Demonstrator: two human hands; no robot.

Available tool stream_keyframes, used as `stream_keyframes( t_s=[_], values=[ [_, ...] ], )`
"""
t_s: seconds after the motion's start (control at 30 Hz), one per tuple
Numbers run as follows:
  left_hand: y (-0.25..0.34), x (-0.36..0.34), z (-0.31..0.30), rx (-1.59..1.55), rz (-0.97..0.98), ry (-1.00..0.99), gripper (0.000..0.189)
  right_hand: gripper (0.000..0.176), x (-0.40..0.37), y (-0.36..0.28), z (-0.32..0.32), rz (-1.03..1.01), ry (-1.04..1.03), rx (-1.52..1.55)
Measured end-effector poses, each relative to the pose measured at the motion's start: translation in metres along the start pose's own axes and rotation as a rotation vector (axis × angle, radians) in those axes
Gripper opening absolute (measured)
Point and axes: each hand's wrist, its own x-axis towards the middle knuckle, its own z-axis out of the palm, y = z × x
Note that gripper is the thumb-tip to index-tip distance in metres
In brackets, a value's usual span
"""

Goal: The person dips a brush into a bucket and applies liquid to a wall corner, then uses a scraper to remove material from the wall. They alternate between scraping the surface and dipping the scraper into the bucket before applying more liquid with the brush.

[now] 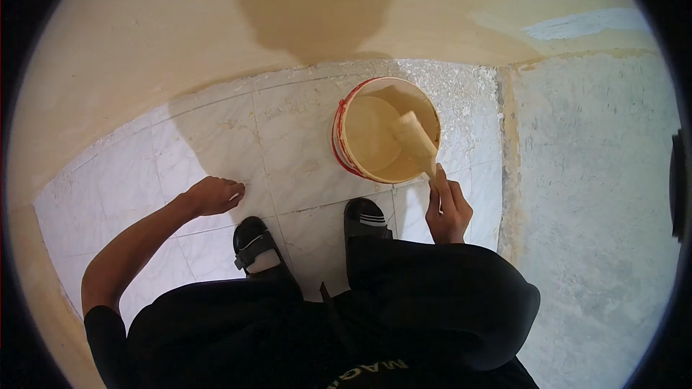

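Note:
My right hand grips the handle of a paintbrush coated in cream paint. Its bristle end reaches over the open mouth of a round bucket with a red rim band and handle. Inside the bucket lies cream-coloured paint, and its inner wall is smeared with the same colour. To the left, over the tiled floor and away from the bucket, my left hand hangs with its fingers curled in and nothing showing in them.
Cream-painted wall rises ahead, with a whitish patch at upper right. On the right stands a bare grey wall. White flakes litter the marbled tiles behind the bucket. My sandalled feet stand just before it.

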Motion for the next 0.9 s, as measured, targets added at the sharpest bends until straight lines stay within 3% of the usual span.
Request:
stream_keyframes(
  t_s=[0.1, 0.43, 0.5, 0.9],
  values=[
    [0.0038, -0.0038, -0.0041, 0.041, -0.120, -0.092, 0.022, 0.042, 0.0034, -0.0018, -0.0015, -0.010, -0.043, -0.006],
    [0.0018, -0.0028, 0.0001, 0.022, -0.037, -0.044, 0.019, 0.044, -0.0026, -0.0037, -0.0039, 0.108, -0.048, 0.011],
    [0.0023, 0.0008, -0.0031, 0.048, -0.052, -0.057, 0.017, 0.045, 0.0013, -0.0016, -0.0038, 0.018, -0.069, -0.024],
    [0.0013, -0.0033, -0.0004, 0.003, -0.042, -0.045, 0.018, 0.042, -0.0032, -0.0058, -0.0042, 0.077, 0.002, 0.009]
  ],
)
